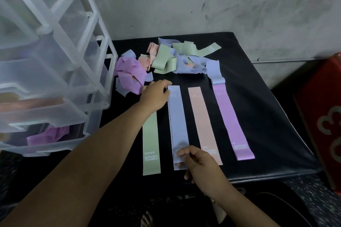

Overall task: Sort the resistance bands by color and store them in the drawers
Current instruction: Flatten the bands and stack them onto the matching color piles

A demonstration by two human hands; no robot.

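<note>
Left hand [156, 96] and right hand [200, 163] each pinch one end of the blue band [178, 121], fingers [183, 152] narrow, laying it flat on the desk [258, 97] between green band [150, 143] and pink band [202, 121], seemingly keeping colours apart

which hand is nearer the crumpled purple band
Left. The left hand sits just beside the crumpled purple band; the right hand is at the flat blue band's near end.

Bare tabletop [267, 116] lies open to the right of the flat purple band [230, 121], out to the edge. The drawer unit [60, 72] walls off the left side, its drawers jutting forward. A tangled pile of bands [171, 59] fills the far middle near the wall [203, 2].
</note>
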